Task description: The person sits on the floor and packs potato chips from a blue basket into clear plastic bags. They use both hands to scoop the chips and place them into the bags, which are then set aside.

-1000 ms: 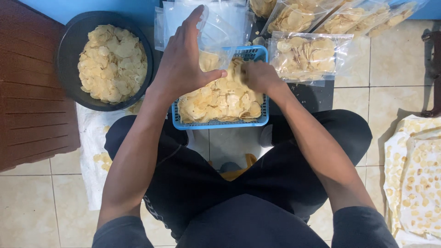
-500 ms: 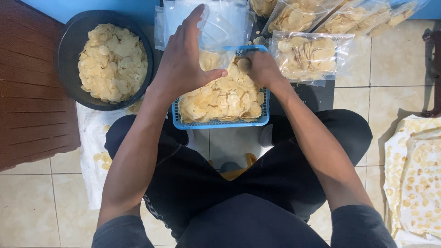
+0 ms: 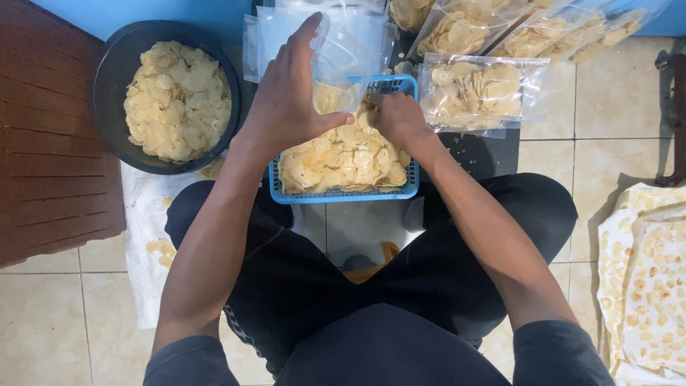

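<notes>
My left hand point(image 3: 293, 93) grips a clear plastic bag point(image 3: 343, 64) and holds it upright over the far end of a blue basket point(image 3: 343, 193) full of pale yellow chips point(image 3: 343, 157). A few chips lie in the bag's bottom. My right hand point(image 3: 396, 118) is closed on a handful of chips right at the bag's mouth, above the basket. The basket rests in front of my crossed legs.
A black bowl point(image 3: 114, 71) of chips stands at the left by a dark wooden panel point(image 3: 43, 143). Several filled clear bags point(image 3: 479, 93) lie beyond the basket. White sheets with chips spread on them point(image 3: 643, 271) lie on the tiles at right.
My right hand has moved from the basket's right side to the bag's opening with chips in it. The left hand and bag stayed put.
</notes>
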